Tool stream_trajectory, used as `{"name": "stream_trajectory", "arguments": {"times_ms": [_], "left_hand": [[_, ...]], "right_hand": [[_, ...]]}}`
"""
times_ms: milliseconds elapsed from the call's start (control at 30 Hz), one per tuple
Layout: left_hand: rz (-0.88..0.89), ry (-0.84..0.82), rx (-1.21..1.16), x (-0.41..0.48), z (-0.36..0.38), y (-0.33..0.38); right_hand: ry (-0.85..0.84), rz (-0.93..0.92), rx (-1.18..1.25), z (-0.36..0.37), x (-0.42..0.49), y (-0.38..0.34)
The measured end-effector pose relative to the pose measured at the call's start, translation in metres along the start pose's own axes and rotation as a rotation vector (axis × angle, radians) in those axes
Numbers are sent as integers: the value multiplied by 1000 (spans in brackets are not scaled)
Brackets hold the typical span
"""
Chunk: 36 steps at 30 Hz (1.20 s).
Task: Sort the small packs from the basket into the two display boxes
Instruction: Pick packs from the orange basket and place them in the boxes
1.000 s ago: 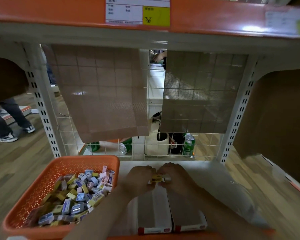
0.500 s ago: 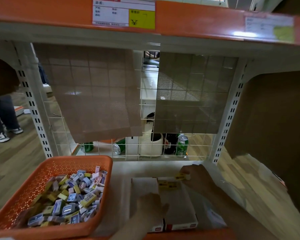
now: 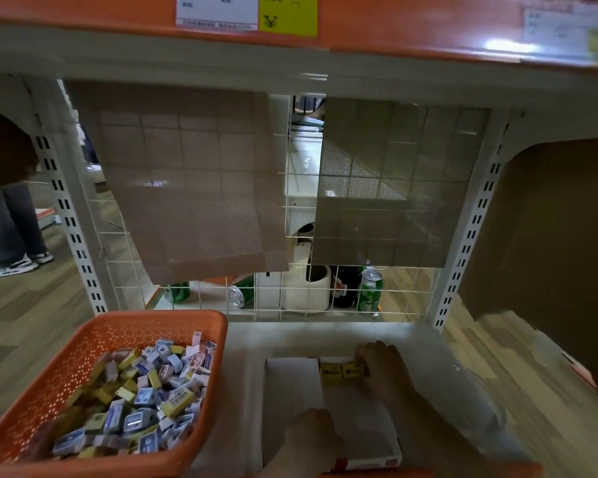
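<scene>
An orange basket (image 3: pixel 94 343) full of several small yellow, blue and pink packs (image 3: pixel 145 395) stands on the shelf at the left. Two white display boxes lie side by side in the middle: the left box (image 3: pixel 290 384) and the right box (image 3: pixel 359 419). Yellow packs (image 3: pixel 340 372) lie in a row at the far end of the right box. My right hand (image 3: pixel 384 370) touches the right end of that row with curled fingers. My left hand (image 3: pixel 311 439) rests at the near edge of the boxes, over their dividing wall; whether it grips anything is hidden.
The white shelf board (image 3: pixel 249 343) ends in a wire grid back (image 3: pixel 290 294) with brown mesh sheets hanging on it. Green cans (image 3: pixel 370 294) and a white jug (image 3: pixel 308 291) stand behind the grid. A person's legs (image 3: pixel 11 232) show at far left.
Both hands were together at the far end of the boxes with yellow packs. My left hand has drawn back to the near edge; my right hand stays at the packs, now lying in the right box.
</scene>
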<state>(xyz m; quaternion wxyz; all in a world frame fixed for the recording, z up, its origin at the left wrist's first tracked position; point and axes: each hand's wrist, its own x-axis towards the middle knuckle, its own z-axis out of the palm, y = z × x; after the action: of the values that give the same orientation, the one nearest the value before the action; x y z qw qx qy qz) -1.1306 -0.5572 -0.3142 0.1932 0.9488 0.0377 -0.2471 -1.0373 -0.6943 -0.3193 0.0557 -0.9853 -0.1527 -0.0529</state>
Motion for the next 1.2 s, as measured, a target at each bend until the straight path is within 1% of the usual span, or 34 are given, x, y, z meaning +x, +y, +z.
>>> {"name": "stream_trajectory", "arguments": {"times_ms": [200, 367, 500, 700, 800, 900, 933, 1000, 1100, 1200], "left_hand": [[17, -4, 18, -3, 0, 0], [122, -20, 31, -19, -2, -2], [112, -5, -5, -17, -2, -3], [118, 19, 34, -17, -4, -3], [124, -4, -10, -16, -4, -5], [121, -7, -66, -17, -8, -8], [116, 16, -58, -19, -12, -9], [117, 116, 4, -25, -26, -14], [139, 348, 89, -35, -61, -33], [111, 539, 137, -48, -100, -69]], "right_hand": [[-32, 5, 44, 7, 1, -6], [-49, 34, 88, -2, -6, -10], [-45, 25, 96, -3, -6, -7], [-49, -5, 79, -4, -5, -5], [-14, -25, 80, -7, -5, -6], [72, -63, 77, -13, -5, -15], [102, -77, 76, -17, -4, -20], [161, -95, 107, -26, -2, -35], [227, -142, 239, -37, 2, -66], [241, -271, 349, -42, 7, -112]]}}
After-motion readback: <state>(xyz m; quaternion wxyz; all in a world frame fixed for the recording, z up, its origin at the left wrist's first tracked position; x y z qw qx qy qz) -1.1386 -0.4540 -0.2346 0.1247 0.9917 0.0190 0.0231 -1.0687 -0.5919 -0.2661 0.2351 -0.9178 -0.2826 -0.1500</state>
